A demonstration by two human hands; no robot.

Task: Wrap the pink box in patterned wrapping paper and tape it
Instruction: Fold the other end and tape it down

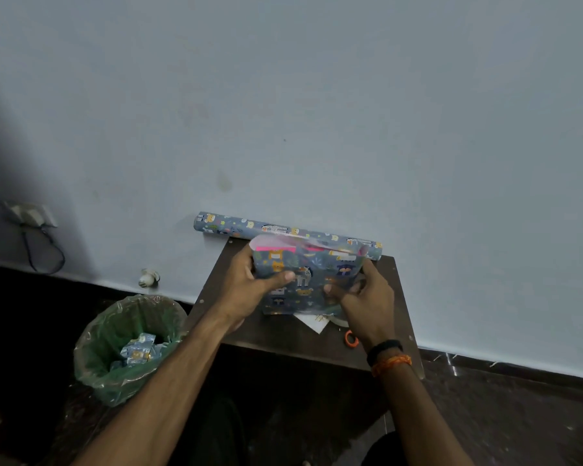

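While both hands clamp it from the sides, the pink box (pixel 276 246) sits over the middle of the small dark table (pixel 283 338), almost fully covered by blue animal-print wrapping paper (pixel 308 280); only a pink strip shows along the far top edge, where the paper stands open and loose. Parcel's long axis runs left to right, roughly parallel to the wall, its broad printed face tilted up toward the camera and the open edge pointing away. Left hand (pixel 253 284) grips the left end, fingers curled round the side, thumb pressed flat across the printed face. Right hand (pixel 364 294) grips the right end, fingers bent around the edge, thumb pinching the paper near the lower right; whether anything else is in that hand cannot be told. Black band and orange thread on the right wrist. Behind the parcel, the wrapping paper roll (pixel 288 234) lies along the wall, same axis. White paper scrap (pixel 312 322) pokes out just under the parcel's near edge; orange scissor handle (pixel 350 338) beside the right wrist. Green-lined bin (pixel 128 348) on the floor to the left, holding paper offcuts.
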